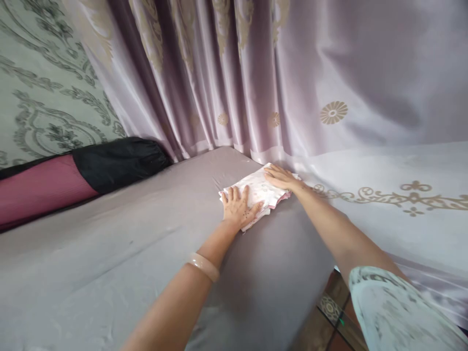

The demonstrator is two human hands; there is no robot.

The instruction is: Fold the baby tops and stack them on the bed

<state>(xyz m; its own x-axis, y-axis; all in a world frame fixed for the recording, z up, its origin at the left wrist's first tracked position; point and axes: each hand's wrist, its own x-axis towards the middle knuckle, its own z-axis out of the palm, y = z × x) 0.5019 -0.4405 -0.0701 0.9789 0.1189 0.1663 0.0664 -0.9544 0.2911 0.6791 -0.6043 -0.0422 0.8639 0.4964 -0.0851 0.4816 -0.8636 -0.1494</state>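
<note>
A small stack of folded white cloth [261, 187] with a faint print and a pink layer along its near right edge lies at the far right corner of a grey-sheeted bed [146, 243]. My left hand [238, 208] rests flat on the stack's left end, fingers spread. On the far right end lies my right hand [281, 177], palm down with its fingers stretched out. Both hands touch the top of the cloth without gripping it. A pale bangle [203, 266] circles my left wrist.
Shiny mauve curtains [256, 87] with gold motifs hang behind and to the right of the bed. A long pink and black bag [84, 175] lies along the patterned wall [47, 97]. Patterned floor tiles [329, 312] show beyond the bed's right edge.
</note>
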